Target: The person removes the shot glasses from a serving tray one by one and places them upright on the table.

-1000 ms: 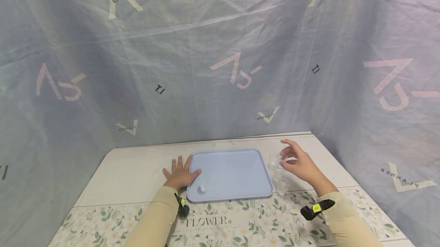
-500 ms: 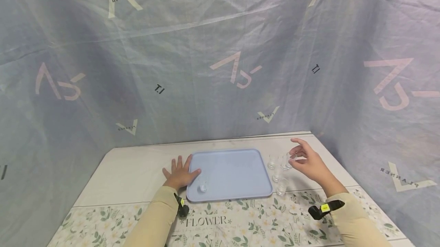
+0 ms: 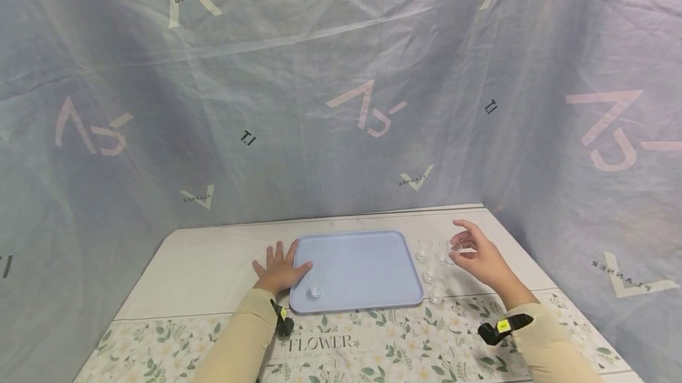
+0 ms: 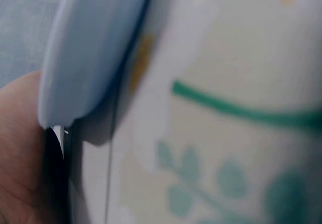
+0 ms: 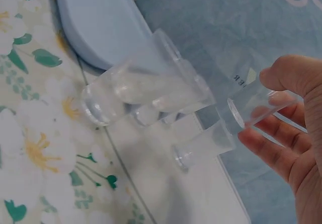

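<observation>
My left hand (image 3: pixel 277 273) lies with spread fingers at the left edge of a light blue tray (image 3: pixel 357 270), its thumb over the rim. In the left wrist view part of that hand (image 4: pixel 20 153) shows beside the tray's rim (image 4: pixel 85 68). One small clear shot glass (image 3: pixel 316 290) stands near the tray's front left corner. To the right of the tray, my right hand (image 3: pixel 482 258) pinches another shot glass (image 5: pixel 256 105) between thumb and fingers. Several more shot glasses (image 5: pixel 146 93) stand between that hand and the tray, and a separate glass (image 5: pixel 204 143) is closest to it.
A white table (image 3: pixel 213 258) carries a floral cloth strip (image 3: pixel 319 353) with "FLOWER" lettering along its front. Grey printed fabric (image 3: pixel 298 152) hangs behind the table and at both sides.
My right hand has moved to the right with the shot glass, away from the tray and the other glasses, then dropped slightly. The left hand and tray have stayed in place.
</observation>
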The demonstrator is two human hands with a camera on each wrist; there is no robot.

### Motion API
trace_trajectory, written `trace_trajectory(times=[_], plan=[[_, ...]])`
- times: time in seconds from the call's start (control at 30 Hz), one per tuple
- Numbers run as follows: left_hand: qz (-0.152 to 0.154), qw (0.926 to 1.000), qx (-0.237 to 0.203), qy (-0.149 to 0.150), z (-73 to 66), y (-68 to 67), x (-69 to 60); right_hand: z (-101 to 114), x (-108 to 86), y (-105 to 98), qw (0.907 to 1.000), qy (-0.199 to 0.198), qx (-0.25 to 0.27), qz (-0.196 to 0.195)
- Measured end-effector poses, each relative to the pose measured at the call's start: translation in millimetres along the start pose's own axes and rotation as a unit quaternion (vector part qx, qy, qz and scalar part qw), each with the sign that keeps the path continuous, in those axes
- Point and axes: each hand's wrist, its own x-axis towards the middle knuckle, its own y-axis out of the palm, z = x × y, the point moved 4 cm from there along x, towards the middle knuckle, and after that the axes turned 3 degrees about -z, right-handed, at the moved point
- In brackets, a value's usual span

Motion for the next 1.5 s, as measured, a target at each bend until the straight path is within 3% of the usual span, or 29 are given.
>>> trace_trajectory(times=[0.27,0.53,1.03,1.5], plan=[[-0.003,1.0,0.0,0.001,-0.3,0.0,-0.4,-9.7,-7.6,8.8,0.9999,0.015,-0.005,0.001],[-0.013,0.9999,-0.002,0.003,-8.4,-10.9,-10.2,-19.6,-13.3,16.1,0.9991,0.04,-0.016,0.001],[-0.015,0.9999,0.006,0.004,-9.5,-9.9,-10.8,-32.2,-21.7,22.9,0.9969,0.075,-0.023,-0.002],[-0.015,0.9999,0.001,0.0,-7.5,-7.3,-9.0,-41.9,-27.5,27.9,0.9968,0.079,-0.014,0.007]])
